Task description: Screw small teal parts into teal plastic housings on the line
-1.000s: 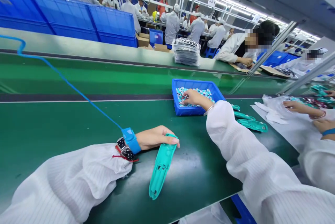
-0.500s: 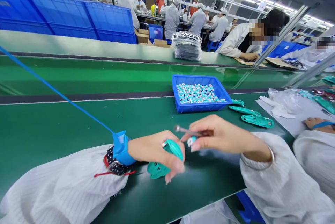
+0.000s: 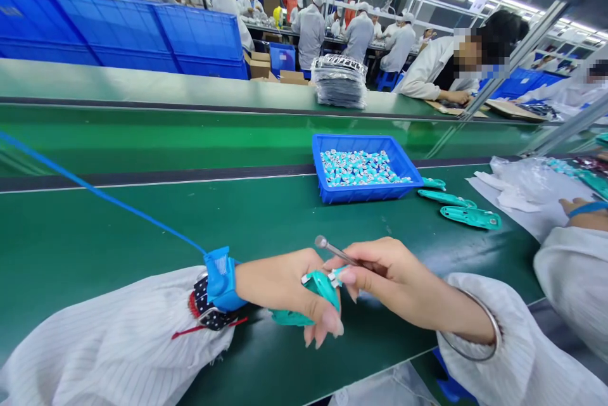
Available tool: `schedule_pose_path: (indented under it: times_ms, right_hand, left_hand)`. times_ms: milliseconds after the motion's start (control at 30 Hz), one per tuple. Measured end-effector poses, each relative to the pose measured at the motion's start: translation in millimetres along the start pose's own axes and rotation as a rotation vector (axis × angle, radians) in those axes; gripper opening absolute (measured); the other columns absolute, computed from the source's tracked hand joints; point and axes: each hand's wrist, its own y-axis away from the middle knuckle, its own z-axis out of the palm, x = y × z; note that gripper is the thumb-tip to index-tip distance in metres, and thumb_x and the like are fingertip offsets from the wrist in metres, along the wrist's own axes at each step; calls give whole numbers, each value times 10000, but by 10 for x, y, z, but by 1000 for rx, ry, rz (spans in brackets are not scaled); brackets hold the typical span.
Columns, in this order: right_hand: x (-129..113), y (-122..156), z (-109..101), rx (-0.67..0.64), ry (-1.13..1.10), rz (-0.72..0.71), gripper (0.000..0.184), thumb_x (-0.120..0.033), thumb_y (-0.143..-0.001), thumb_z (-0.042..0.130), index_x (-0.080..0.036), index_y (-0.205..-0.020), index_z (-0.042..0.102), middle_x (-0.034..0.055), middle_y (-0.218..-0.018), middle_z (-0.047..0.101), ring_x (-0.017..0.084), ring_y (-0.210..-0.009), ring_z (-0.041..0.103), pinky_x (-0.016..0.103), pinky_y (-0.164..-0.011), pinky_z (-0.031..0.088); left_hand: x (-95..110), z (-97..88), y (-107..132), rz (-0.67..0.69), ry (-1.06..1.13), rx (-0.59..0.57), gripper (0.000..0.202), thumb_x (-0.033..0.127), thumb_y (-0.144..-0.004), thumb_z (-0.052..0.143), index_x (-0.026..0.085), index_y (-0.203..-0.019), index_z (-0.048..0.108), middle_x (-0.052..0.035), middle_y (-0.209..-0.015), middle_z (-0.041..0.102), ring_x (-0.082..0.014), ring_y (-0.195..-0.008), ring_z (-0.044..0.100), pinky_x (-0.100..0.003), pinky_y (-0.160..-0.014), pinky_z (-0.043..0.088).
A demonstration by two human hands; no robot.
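Note:
My left hand [image 3: 285, 289] grips a teal plastic shell [image 3: 320, 289] above the green belt, its fingers wrapped around it and hiding its lower part. My right hand [image 3: 394, 282] pinches slim metal tweezers [image 3: 337, 253], with their rounded end pointing up and left. Their tips are hidden behind my fingers, right at the shell. A small white-and-teal part [image 3: 336, 276] sits against the shell's top edge. My two hands nearly touch. A blue antistatic strap [image 3: 221, 279] circles my left wrist, with a watch beside it.
A blue tray [image 3: 365, 197] full of small teal-and-white parts stands ahead on the belt, with several teal shells [image 3: 470, 218] to its right. A co-worker's hand [image 3: 584, 216] rests at the right. Blue crates and a bagged stack lie beyond the belt.
My right hand has left the tray and come to the shell with the tweezers and small part. My left hand has lifted the shell off the belt, and my hands have closed together.

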Motion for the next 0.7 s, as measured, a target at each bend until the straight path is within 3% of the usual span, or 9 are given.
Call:
schedule_pose_path:
  times_ms: [100, 233, 367, 700]
  right_hand:
    - [10, -8, 14, -14, -182, 141, 264, -394, -824, 567, -132, -862, 579, -33, -616, 510, 61, -531, 450, 189, -487, 357]
    - [76, -44, -20, -113, -224, 229, 301, -416, -796, 601, -137, -884, 530, -53, -584, 488, 54, -506, 423, 186, -478, 337]
    - [157, -50, -53, -196, -201, 231, 335, -401, -809, 593, -154, -1008, 486, -58, -615, 484, 54, -510, 401, 190, -479, 324]
    - [83, -35, -150, -372, -85, 200, 317, -354, -844, 556, -202, -1052, 370, -92, -595, 434, 54, -490, 347, 176, -457, 281]
  left_hand:
    - [-16, 2, -15, -38, -10, -2, 323, 430, -629, 735, 126, -641, 624, -5, -579, 608, -106, -516, 576, -208, -536, 497]
    - [-7, 30, -30, -95, -78, 20, 254, 353, -663, 717, 133, -605, 604, 19, -511, 574, -85, -467, 549, -193, -527, 481]
    - [7, 26, -38, -103, -94, 58, 234, 324, -666, 708, 147, -596, 571, 39, -497, 550, -76, -445, 520, -188, -483, 467]
    - [64, 24, -25, -133, -128, -55, 265, 373, -650, 715, 147, -609, 584, 34, -491, 535, -75, -439, 505, -192, -468, 463]
